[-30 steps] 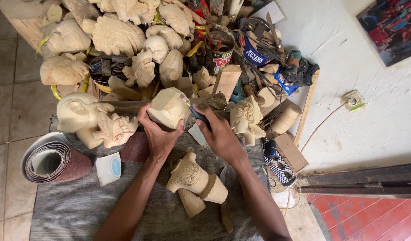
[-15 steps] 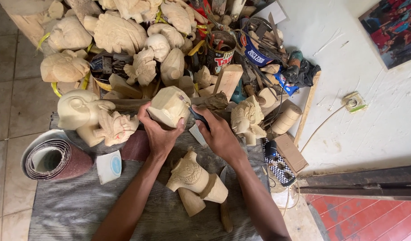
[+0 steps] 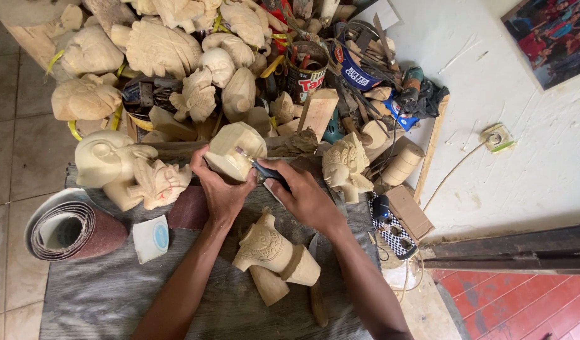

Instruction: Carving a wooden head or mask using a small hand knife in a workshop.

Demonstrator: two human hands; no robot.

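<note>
My left hand [image 3: 220, 189] grips a pale block of carved wood [image 3: 235, 150] from below, holding it up over the grey mat [image 3: 113, 296]. My right hand [image 3: 302, 195] is closed round a dark-handled carving tool [image 3: 264, 171] whose tip rests on the block's right face. Just below my hands a finished pale carving with scroll patterns [image 3: 274, 252] lies on the mat between my forearms.
A heap of pale wooden carvings [image 3: 157, 50] fills the back. A carved head [image 3: 110, 160] and a roll of sandpaper [image 3: 69, 230] lie at left, a carved bust [image 3: 345, 165] at right. Tins, tools and wood scraps [image 3: 365, 82] crowd the back right beside a white wall.
The view has shifted slightly. Both hands stay on the block and tool, with only small movements of the tool against the wood.
</note>
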